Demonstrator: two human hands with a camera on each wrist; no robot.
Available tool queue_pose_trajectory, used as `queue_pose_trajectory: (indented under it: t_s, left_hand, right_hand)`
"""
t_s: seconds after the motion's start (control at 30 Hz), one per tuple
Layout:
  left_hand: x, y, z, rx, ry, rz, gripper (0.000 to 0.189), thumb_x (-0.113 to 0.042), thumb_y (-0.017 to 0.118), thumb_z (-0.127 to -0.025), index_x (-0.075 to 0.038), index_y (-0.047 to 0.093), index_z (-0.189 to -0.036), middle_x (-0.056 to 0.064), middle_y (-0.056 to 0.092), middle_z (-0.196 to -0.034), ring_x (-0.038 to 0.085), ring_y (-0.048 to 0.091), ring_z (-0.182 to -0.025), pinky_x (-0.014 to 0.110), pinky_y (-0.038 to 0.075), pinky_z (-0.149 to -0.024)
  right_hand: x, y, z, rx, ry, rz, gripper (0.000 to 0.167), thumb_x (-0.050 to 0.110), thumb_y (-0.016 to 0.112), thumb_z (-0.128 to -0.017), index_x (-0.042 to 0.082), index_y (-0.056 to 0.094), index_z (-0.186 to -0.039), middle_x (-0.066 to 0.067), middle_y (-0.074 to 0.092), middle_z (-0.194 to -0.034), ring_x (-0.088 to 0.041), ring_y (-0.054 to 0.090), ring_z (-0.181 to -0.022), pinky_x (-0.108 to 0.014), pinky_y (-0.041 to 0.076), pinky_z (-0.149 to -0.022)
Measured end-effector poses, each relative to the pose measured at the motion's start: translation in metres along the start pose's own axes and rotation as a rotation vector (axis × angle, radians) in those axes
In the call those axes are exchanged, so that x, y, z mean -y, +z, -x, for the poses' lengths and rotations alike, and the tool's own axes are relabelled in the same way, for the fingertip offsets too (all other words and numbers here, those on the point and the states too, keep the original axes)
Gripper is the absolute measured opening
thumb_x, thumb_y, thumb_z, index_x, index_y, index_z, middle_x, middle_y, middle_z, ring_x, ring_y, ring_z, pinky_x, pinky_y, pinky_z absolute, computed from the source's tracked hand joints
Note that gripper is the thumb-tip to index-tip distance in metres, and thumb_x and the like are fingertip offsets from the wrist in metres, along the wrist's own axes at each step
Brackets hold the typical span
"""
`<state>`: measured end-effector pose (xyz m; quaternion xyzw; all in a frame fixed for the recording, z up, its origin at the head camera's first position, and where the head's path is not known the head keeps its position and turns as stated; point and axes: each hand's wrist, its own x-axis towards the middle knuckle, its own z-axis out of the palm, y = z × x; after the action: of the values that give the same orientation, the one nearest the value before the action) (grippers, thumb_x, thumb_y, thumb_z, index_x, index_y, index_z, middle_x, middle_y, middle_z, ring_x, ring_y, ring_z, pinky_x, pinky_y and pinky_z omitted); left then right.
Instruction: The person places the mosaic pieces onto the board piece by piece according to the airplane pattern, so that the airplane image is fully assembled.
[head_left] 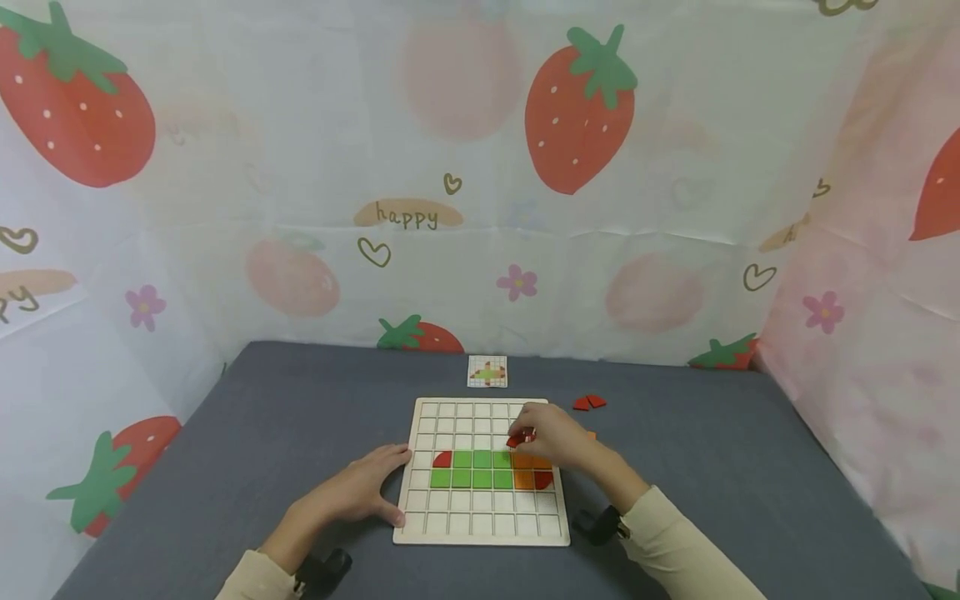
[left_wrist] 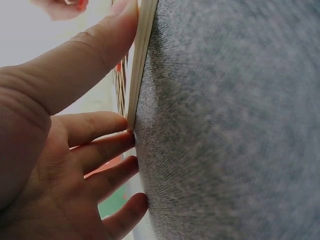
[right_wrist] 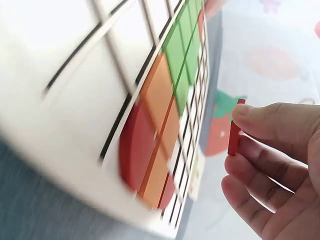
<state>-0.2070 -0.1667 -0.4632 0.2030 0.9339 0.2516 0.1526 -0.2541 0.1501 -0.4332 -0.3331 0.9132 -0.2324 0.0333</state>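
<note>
A square wooden grid board [head_left: 480, 539] lies on the table, with green tiles [head_left: 482, 479], orange tiles [head_left: 523, 479] and red rounded-corner tiles [head_left: 442, 459] set in two middle rows. My left hand [head_left: 360, 489] rests at the board's left edge, fingers spread; in the left wrist view its thumb [left_wrist: 95, 50] touches that edge. Over the right half of the board, my right hand [head_left: 557, 435] pinches a red tile [right_wrist: 235, 131] between thumb and fingertips, held above the grid. That hand hides some of the cells below it.
Beyond the board stands a small pattern card [head_left: 487, 372] with a coloured grid figure. Two red tiles [head_left: 589, 402] lie on the grey tabletop [head_left: 675, 467] right of the board, and an orange piece [head_left: 592, 435] shows partly behind the right hand. A strawberry-print curtain [head_left: 480, 167] encloses the table.
</note>
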Motion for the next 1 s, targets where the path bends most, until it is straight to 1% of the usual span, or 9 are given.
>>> queue_pose_trajectory:
  t_s: [0.1, 0.23, 0.37, 0.47, 0.6, 0.7, 0.9, 1.0]
  left_hand:
    - [0.0, 0.0, -0.001, -0.001, -0.002, -0.002, 0.095, -0.03, 0.088, -0.064, 0.005, 0.045, -0.142, 0.022, 0.041, -0.15, 0.043, 0.033, -0.142, 0.064, 0.03, -0.109]
    - [0.0, 0.0, -0.001, -0.002, 0.0, -0.006, 0.096, -0.03, 0.088, -0.064, 0.005, 0.045, -0.142, 0.022, 0.041, -0.15, 0.043, 0.032, -0.142, 0.065, 0.029, -0.109]
    - [0.0, 0.0, 0.0, 0.0, 0.001, -0.007, 0.096, -0.031, 0.088, -0.064, 0.005, 0.045, -0.142, 0.022, 0.041, -0.15, 0.044, 0.032, -0.142, 0.066, 0.029, -0.109]
    - [-0.001, -0.001, -0.001, 0.006, -0.003, -0.006, 0.095, -0.031, 0.088, -0.065, 0.004, 0.045, -0.142, 0.022, 0.041, -0.15, 0.044, 0.032, -0.142, 0.066, 0.029, -0.109]
    - [0.0, -0.001, 0.0, 0.01, 0.0, -0.006, 0.095, -0.032, 0.088, -0.066, 0.004, 0.045, -0.142, 0.022, 0.041, -0.15, 0.043, 0.032, -0.142, 0.064, 0.03, -0.109]
    - [0.0, -0.001, 0.0, 0.007, 0.009, -0.008, 0.095, -0.033, 0.088, -0.066, 0.005, 0.044, -0.142, 0.022, 0.041, -0.15, 0.043, 0.033, -0.142, 0.063, 0.031, -0.109]
    - [0.001, -0.001, 0.0, 0.0, 0.015, -0.012, 0.095, -0.032, 0.088, -0.065, 0.006, 0.045, -0.141, 0.023, 0.041, -0.15, 0.044, 0.033, -0.141, 0.065, 0.031, -0.108]
    - [0.0, 0.0, 0.001, -0.004, 0.01, -0.009, 0.094, -0.031, 0.088, -0.065, 0.006, 0.045, -0.141, 0.023, 0.041, -0.15, 0.044, 0.033, -0.142, 0.065, 0.031, -0.108]
  right_hand:
    - [0.009, 0.005, -0.008, 0.018, -0.016, -0.023, 0.011, 0.008, 0.073, -0.085, 0.007, 0.076, -0.095, -0.002, 0.066, -0.09, -0.017, 0.062, -0.082, -0.021, 0.051, -0.071]
    - [0.023, 0.012, -0.018, 0.041, -0.031, -0.03, 0.011, 0.006, 0.071, -0.085, 0.006, 0.076, -0.095, -0.003, 0.066, -0.09, -0.018, 0.062, -0.085, -0.023, 0.052, -0.073]
    - [0.036, 0.018, -0.028, 0.057, -0.077, -0.013, 0.013, 0.005, 0.071, -0.085, 0.004, 0.076, -0.097, -0.005, 0.066, -0.091, -0.018, 0.063, -0.084, -0.022, 0.051, -0.073]
    - [0.044, 0.024, -0.035, 0.072, -0.108, 0.002, 0.014, 0.006, 0.072, -0.084, 0.003, 0.076, -0.097, -0.006, 0.066, -0.092, -0.017, 0.063, -0.084, -0.02, 0.051, -0.072]
    - [0.053, 0.031, -0.043, 0.099, -0.102, 0.02, 0.014, 0.008, 0.072, -0.085, 0.006, 0.077, -0.098, -0.003, 0.066, -0.091, -0.013, 0.061, -0.083, -0.019, 0.05, -0.072]
    - [0.059, 0.037, -0.048, 0.103, -0.098, 0.052, 0.015, 0.01, 0.072, -0.084, 0.008, 0.078, -0.098, -0.001, 0.067, -0.089, -0.009, 0.059, -0.08, -0.018, 0.049, -0.071]
    - [0.072, 0.051, -0.056, 0.115, -0.147, 0.116, 0.016, 0.014, 0.074, -0.084, 0.009, 0.077, -0.099, -0.001, 0.067, -0.091, -0.005, 0.057, -0.077, -0.016, 0.048, -0.07]
    - [0.077, 0.056, -0.058, 0.13, -0.147, 0.128, 0.017, 0.015, 0.074, -0.084, 0.01, 0.077, -0.1, 0.0, 0.067, -0.093, -0.004, 0.056, -0.078, -0.015, 0.047, -0.071]
